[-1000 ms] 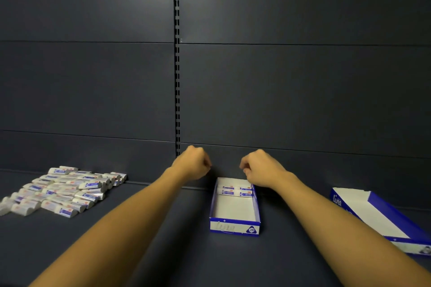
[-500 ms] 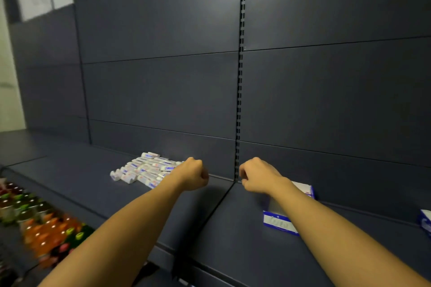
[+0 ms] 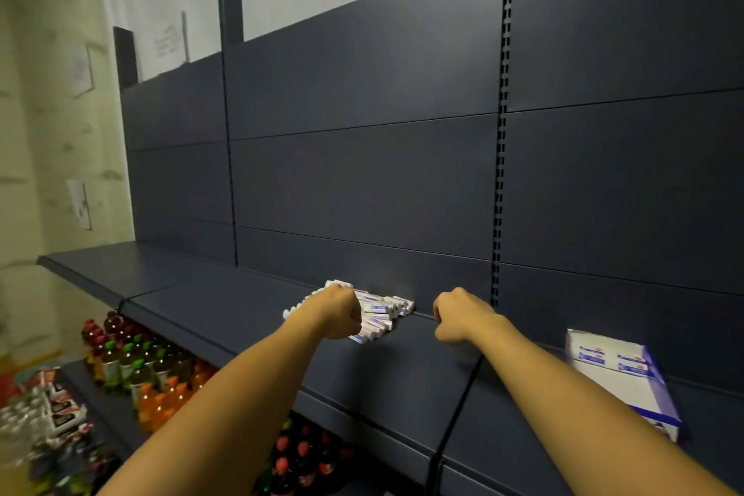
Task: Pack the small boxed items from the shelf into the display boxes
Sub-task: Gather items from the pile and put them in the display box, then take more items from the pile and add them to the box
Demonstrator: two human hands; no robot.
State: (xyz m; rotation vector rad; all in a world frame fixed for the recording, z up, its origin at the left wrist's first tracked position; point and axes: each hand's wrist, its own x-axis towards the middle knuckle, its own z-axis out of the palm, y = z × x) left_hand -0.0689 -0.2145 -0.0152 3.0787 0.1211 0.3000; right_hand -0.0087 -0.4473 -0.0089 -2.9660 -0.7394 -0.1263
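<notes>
Head view: a tall, dark blue-grey back panel (image 3: 362, 173) fills most of the frame, split by horizontal seams and by slotted upright rails (image 3: 500, 173). Above and to the left of it a pale wall (image 3: 48, 93) shows, with a few sheets of paper stuck to it. A dark shelf (image 3: 225, 306) runs along the foot of the panel from the left edge out past the right, with a seam between its sections near the right forearm.

Below the shelf at the left, a lower shelf carries rows of drink bottles (image 3: 141, 370) with red, green and orange contents; further left lie blurred packets that I cannot make out.

On the shelf at the right stands a white and blue display box (image 3: 620, 379), open at the top, with a few small boxed items lying at its far end. It is well apart from the pile of small boxed items (image 3: 380, 312), white with blue print, which lies against the back panel between the two hands.

Both bare forearms reach forward over the shelf. The left hand (image 3: 338, 312) is clenched into a fist just in front of the pile and hides its left part; whether it grips anything I cannot tell. The right hand (image 3: 461, 314) is also clenched, near the right end of the pile, apart from it, and nothing shows in its grip.
</notes>
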